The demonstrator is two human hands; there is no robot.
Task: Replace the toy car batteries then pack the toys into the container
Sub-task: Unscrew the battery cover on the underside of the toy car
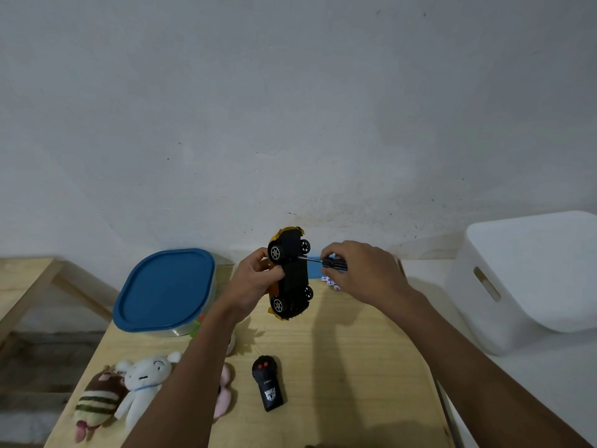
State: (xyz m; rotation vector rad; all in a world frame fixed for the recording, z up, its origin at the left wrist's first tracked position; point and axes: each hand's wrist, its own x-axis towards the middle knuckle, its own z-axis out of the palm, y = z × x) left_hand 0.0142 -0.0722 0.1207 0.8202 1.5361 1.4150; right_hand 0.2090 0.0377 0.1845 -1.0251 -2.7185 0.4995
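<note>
My left hand (pixel 255 279) holds a yellow toy car (pixel 292 273) up on its side above the table, its black underside facing right. My right hand (pixel 361 270) grips a black-handled screwdriver (pixel 326 262) whose metal tip touches the car's underside near the upper wheels. A black remote control (pixel 268 383) with red buttons lies on the wooden table (pixel 339 367) near me. A clear container with a blue lid (pixel 166 287) stands at the left, lid on. Plush toys lie at the front left: a white bear (pixel 145 379), a striped one (pixel 97 399), and a pink one (pixel 224 392) partly hidden by my left arm.
A white plastic bin (pixel 529 279) stands on a white surface to the right. Small white dice-like cubes (pixel 329 281) and a blue object (pixel 313 268) lie behind the car. A wooden stand (pixel 29 279) is at the far left. The wall is close behind.
</note>
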